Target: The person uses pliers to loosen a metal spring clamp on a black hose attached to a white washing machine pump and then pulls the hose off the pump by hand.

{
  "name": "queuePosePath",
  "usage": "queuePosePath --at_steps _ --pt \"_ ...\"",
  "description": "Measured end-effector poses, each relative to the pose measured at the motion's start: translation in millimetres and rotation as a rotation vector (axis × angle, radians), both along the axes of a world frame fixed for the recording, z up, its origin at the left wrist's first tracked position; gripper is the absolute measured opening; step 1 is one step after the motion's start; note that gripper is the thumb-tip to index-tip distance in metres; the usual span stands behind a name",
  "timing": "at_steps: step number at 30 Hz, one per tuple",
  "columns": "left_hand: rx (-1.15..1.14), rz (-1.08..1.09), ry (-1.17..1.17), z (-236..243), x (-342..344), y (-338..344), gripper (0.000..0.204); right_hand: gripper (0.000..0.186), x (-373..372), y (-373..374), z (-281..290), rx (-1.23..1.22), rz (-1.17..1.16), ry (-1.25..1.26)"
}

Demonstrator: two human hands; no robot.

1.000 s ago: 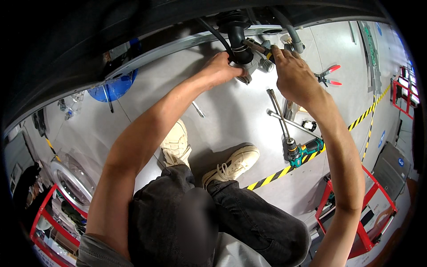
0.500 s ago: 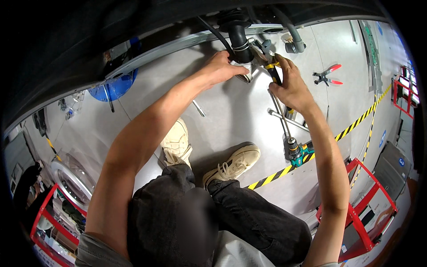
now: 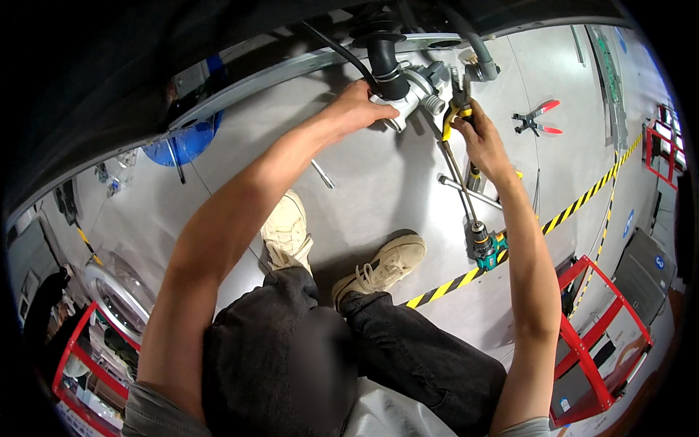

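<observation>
My left hand (image 3: 357, 109) is closed on the white pump housing (image 3: 413, 98), which hangs beneath a black rubber hose (image 3: 386, 69) ringed by a metal clamp, under the machine's edge. My right hand (image 3: 477, 131) is closed on yellow-and-black pliers (image 3: 459, 105), their metal jaws pointing up to the right of the housing's ribbed outlet. A grey corrugated hose (image 3: 483, 54) hangs behind the pliers. Red-handled pliers (image 3: 547, 109) lie on the floor to the right. Below my right hand lie a teal drill (image 3: 486, 247) with a long bit and a metal bar (image 3: 466, 191).
Red metal racks (image 3: 597, 386) stand low at right and left. A round washer door (image 3: 120, 302) lies at lower left, a blue round object (image 3: 193, 146) at upper left. Striped tape (image 3: 575, 207) crosses the floor; the dark machine frame (image 3: 218, 102) spans the top.
My right hand and the pliers have moved away from the hose clamp, down and right, the pliers turning jaws-up. The housing's side outlet is more exposed. My left hand has shifted only slightly.
</observation>
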State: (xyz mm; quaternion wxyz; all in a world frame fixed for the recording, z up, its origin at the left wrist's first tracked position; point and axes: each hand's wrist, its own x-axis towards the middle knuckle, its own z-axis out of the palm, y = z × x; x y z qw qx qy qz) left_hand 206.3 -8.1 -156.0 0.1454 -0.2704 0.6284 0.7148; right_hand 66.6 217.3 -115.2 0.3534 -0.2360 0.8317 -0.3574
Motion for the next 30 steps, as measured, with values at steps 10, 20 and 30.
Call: queuePosePath --at_steps 10,20,30 --pt "-0.742 -0.174 -0.097 43.7 23.8 19.3 0.068 0.027 16.2 8.5 76.9 0.106 -0.034 -0.331" --pt "0.743 0.184 -0.118 86.7 37.8 96.5 0.054 0.067 97.5 -15.0 93.3 0.189 0.261 0.166" --pt "0.752 0.292 -0.054 81.2 28.5 103.6 0.029 0.067 100.6 -11.2 106.7 0.532 0.425 0.757"
